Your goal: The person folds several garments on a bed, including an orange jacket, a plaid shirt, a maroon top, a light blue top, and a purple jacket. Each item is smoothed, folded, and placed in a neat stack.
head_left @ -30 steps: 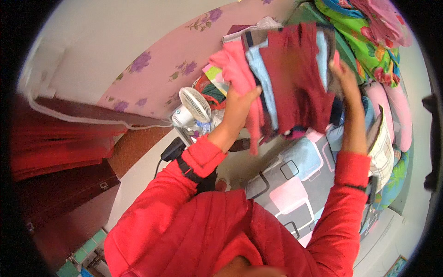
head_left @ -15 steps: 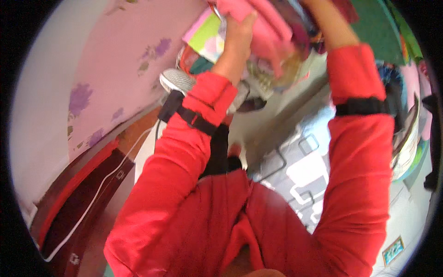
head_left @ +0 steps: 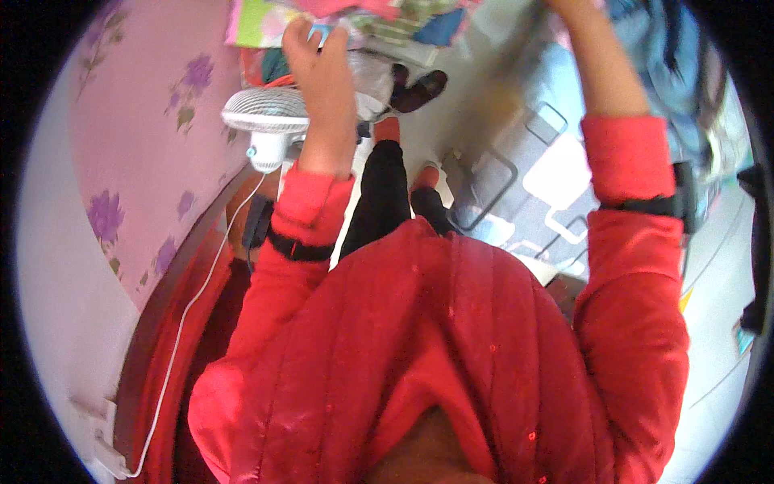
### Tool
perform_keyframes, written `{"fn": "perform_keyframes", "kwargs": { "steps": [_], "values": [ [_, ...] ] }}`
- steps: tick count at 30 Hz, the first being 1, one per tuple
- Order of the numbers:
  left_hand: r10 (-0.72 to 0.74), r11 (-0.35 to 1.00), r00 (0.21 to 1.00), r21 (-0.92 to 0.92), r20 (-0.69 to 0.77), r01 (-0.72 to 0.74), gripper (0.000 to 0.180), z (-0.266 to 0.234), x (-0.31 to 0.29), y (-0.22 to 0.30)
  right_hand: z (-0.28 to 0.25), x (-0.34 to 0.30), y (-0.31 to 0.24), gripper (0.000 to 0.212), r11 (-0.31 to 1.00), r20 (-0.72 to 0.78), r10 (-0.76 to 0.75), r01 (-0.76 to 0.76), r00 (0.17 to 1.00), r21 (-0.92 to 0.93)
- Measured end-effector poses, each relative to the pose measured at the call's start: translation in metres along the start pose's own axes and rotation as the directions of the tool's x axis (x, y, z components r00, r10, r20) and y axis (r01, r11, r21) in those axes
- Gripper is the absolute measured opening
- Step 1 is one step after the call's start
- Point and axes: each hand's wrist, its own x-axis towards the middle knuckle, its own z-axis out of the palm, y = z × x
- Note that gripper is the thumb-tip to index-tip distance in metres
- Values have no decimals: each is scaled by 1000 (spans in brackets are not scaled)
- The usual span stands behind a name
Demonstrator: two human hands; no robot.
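Pink cloth (head_left: 347, 6) lies at the upper edge of the view, partly cut off by it, near the fingertips of the left hand and above other fabrics. At the far left is a pink wall (head_left: 153, 137) with purple flowers, and along it a white cord (head_left: 181, 323) runs up to a small white fan (head_left: 266, 110). Just above the fan there is a printed piece (head_left: 251, 24) in green, white and pink. To the right of these is the left hand (head_left: 322, 68); its fingers are spread apart and a little bent, and I see nothing held between them. Whether they touch the pink cloth, I cannot tell. Next to it, on the right, are a greenish checked cloth (head_left: 391, 31) and a blue piece (head_left: 439, 31), both beside the pink one. Below them, dark shoes (head_left: 421, 90) are on the floor, near the person's feet. Further right spreads a patterned cover (head_left: 556, 177) of grey, white and pale blue. Above it, the right hand (head_left: 568, 5) is almost wholly outside the upper edge, so how its fingers stand and what they hold, I cannot tell. At the far right lie blurred blue fabrics (head_left: 641, 56).
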Motion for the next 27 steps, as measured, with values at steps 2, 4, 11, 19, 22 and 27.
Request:
{"fn": "perform_keyframes", "kwargs": {
  "steps": [2, 4, 11, 19, 22, 27],
  "values": [
    [2, 991, 985, 135, 173, -25, 38, -7, -41, -1, -26, -126, 14, 47, 955, 191, 247, -205, 950, -213],
    [-93, 973, 957, 231, 275, 28, 27, -7, -82, -8, -67, -262, 10, 45, 867, 167, 492, -466, 854, -176],
    [-461, 887, 643, 326, 612, 326, 15, -2, -233, -33, -172, -614, -12, 39, -183, 22, 982, -911, -189, 369],
    [-691, 704, 476, 657, 544, 270, 16, -20, -334, -75, -180, -854, 46, 43, 75, -373, 925, -997, 70, -3],
    [-743, 634, 483, 719, 464, 283, 16, -34, -355, -83, -141, -843, 60, 41, -17, -576, 812, -989, -98, 144],
    [-752, 606, 453, 772, 478, 191, 14, -33, -375, -80, 49, -705, -102, 24, 419, 79, 908, -885, 411, -206]
  ]
}}
